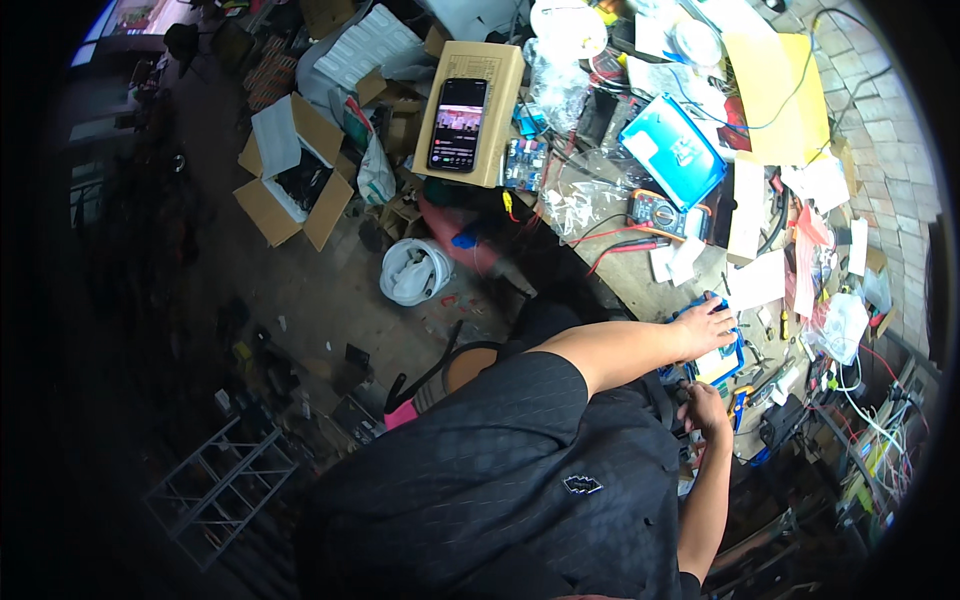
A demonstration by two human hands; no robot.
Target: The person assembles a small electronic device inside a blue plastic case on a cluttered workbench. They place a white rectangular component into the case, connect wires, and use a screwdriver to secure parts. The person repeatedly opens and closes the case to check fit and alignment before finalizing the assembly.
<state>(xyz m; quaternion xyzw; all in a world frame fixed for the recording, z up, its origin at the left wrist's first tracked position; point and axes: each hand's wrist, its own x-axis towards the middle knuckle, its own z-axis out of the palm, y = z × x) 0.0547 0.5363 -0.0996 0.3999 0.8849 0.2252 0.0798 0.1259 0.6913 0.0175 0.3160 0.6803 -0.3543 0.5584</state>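
Observation:
My left hand (707, 328) lies over a blue-rimmed, flat object (738, 357) near the bench's front edge. Its fingers are stretched out and partly spread on the object, whose kind I cannot make out; a pale yellow area (716, 368) shows below the palm. Close to my body, my right hand (704, 408) is closed with curled fingers, beside a small dark part; what it grips is hidden. Just right of it lies a yellow-and-black hand tool (740, 405).
An orange-and-grey multimeter (668, 214) with red leads sits beyond my left hand, beside a blue tray (674, 150). A phone (459, 124) rests on a cardboard box (503, 75). Tangled wires (870, 430) crowd the right. A white bucket (416, 270) and open carton (325, 215) stand left.

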